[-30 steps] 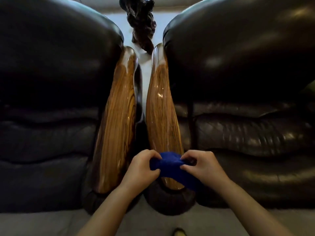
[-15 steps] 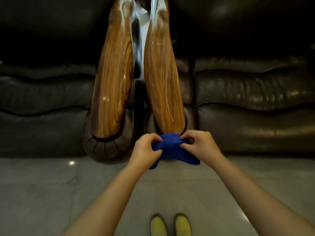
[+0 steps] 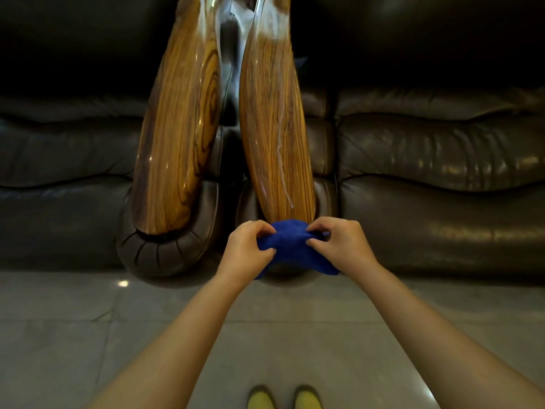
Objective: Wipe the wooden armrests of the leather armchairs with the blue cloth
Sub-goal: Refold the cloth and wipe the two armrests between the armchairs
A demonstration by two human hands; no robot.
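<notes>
Two glossy wooden armrests stand side by side between two dark leather armchairs: the left armrest [image 3: 177,137] and the right armrest [image 3: 274,131]. A blue cloth [image 3: 292,246] is bunched over the near tip of the right armrest. My left hand [image 3: 247,249] pinches the cloth's left side and my right hand [image 3: 339,246] pinches its right side. A pale streak runs down the right armrest's surface. The armrest's near end is hidden under the cloth.
The left armchair's seat cushion [image 3: 65,178] and the right armchair's seat cushion [image 3: 436,178] flank the armrests. A rounded leather arm front [image 3: 165,252] bulges toward me. Grey tiled floor [image 3: 88,335] lies below, with my yellow shoes [image 3: 283,397] at the bottom edge.
The view has tilted down and pulled back, so the floor and shoes show. Both hands stay on the cloth at the right armrest's near tip, drawn slightly closer together.
</notes>
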